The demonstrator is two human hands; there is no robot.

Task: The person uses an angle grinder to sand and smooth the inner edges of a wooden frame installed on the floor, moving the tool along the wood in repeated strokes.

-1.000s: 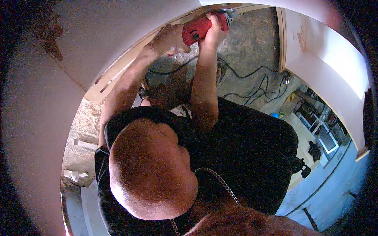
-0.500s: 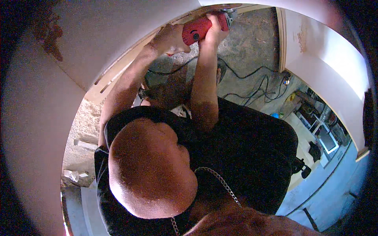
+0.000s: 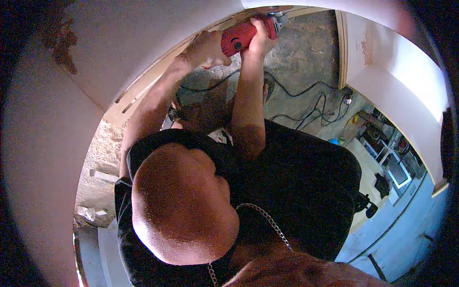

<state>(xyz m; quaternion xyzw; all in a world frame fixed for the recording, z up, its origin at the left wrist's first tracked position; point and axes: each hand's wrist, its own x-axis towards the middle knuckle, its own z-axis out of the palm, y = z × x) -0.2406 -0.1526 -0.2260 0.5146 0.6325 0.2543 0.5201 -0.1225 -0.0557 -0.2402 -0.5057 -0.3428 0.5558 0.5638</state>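
Near the top of the head view, my hands hold a red angle grinder (image 3: 239, 38) sideways. My left hand (image 3: 210, 48) is wrapped round its rear end. The fingers of my right hand (image 3: 260, 40) close over the body just behind the metal gear head (image 3: 280, 20). A flat disc (image 3: 272, 8) sits at the top of the tool, close to the edge of a pale panel (image 3: 143, 28). I cannot tell whether disc and panel touch, or whether the disc is spinning.
Black cables (image 3: 311, 112) trail over the rough grey floor (image 3: 306, 52) under the grinder. At right stand a wooden edge strip (image 3: 342, 48) and a white panel (image 3: 397, 91). Assorted items, including a white-framed dark rectangle (image 3: 398, 171), lie farther right. My black shirt (image 3: 296, 191) hides the lower middle.
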